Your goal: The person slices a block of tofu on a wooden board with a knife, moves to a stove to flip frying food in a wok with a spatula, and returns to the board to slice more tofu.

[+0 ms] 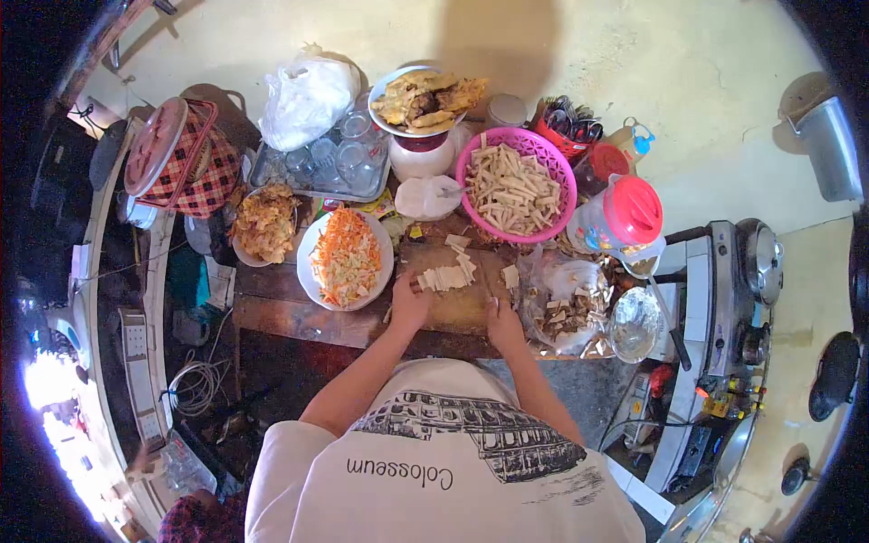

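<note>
My left hand [409,303] rests on the wooden cutting board [457,312], its fingers pressed on a row of pale sliced strips [445,276]. My right hand [503,323] is closed around a knife handle, and the blade [487,285] points away from me beside the slices. More cut pieces [459,242] lie at the board's far edge. A pink basket [563,176] full of pale sticks stands just beyond.
A white plate of shredded carrot and cabbage [346,258] sits left of the board. Right of it lie a plastic bag of scraps [570,312] and a metal bowl [634,326]. A pink-lidded jug [625,213], a tray of glasses [330,163] and a gas stove [733,308] crowd around.
</note>
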The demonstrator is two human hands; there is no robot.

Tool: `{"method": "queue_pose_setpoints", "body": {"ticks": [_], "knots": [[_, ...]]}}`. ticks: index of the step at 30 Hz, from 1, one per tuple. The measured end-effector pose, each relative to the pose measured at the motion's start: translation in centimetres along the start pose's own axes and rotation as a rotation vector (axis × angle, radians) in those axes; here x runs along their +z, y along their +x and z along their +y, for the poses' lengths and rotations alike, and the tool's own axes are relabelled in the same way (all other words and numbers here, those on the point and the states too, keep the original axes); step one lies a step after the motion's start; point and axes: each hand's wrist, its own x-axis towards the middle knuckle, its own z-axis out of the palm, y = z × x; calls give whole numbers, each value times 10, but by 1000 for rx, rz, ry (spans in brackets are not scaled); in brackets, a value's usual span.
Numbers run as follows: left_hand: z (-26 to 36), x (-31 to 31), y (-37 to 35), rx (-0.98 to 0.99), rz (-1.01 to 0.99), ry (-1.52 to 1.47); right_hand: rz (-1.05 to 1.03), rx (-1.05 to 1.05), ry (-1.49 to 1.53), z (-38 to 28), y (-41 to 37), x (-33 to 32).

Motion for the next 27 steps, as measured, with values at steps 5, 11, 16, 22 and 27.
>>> {"method": "queue_pose_setpoints", "body": {"ticks": [5, 11, 16, 22, 27], "knots": [[27, 11, -3, 75, 9, 641, -117, -78, -113, 22, 6, 12], [46, 29, -12, 144, 75, 883, -176, -79, -133, 23, -24, 12], [54, 33, -19, 248, 20, 937, -128, 28, -95, 23, -37, 0], [28, 30, -11, 432, -96, 910, -105, 95, -30, 37, -39, -10], [21, 29, -9, 497, -157, 889, -64, 99, 14, 38, -42, -9]]}}
